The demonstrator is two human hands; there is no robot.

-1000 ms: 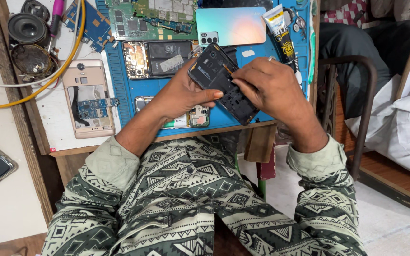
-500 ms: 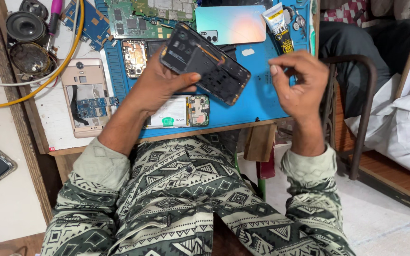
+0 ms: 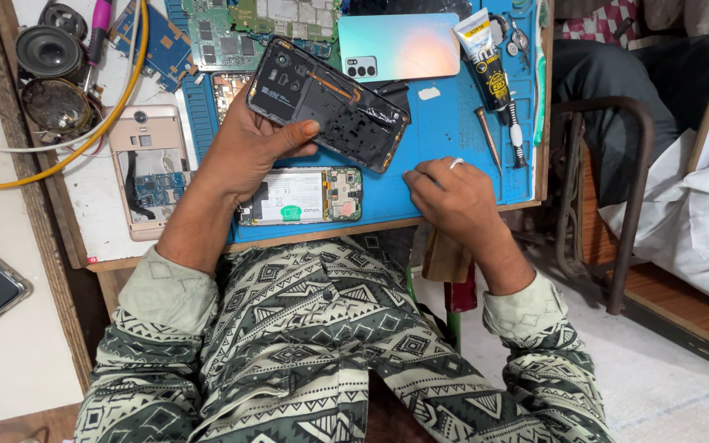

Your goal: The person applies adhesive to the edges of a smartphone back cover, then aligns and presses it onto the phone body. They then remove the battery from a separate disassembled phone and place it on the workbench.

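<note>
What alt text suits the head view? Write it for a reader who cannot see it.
The left hand holds a black phone frame tilted above a blue work mat, while the right hand rests curled on the mat. An opened phone lies under the left hand, with a glue tube and circuit boards around.

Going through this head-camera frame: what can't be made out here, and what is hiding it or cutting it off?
- Whether the right hand pinches something small: its curled fingers hide it against the blue mat.
- Underside of the black phone frame: it faces away, and the left hand covers its lower edge.
- Green circuit boards: cut off by the top edge.
- The opened phone on the mat: its left end is hidden by the left wrist.
</note>
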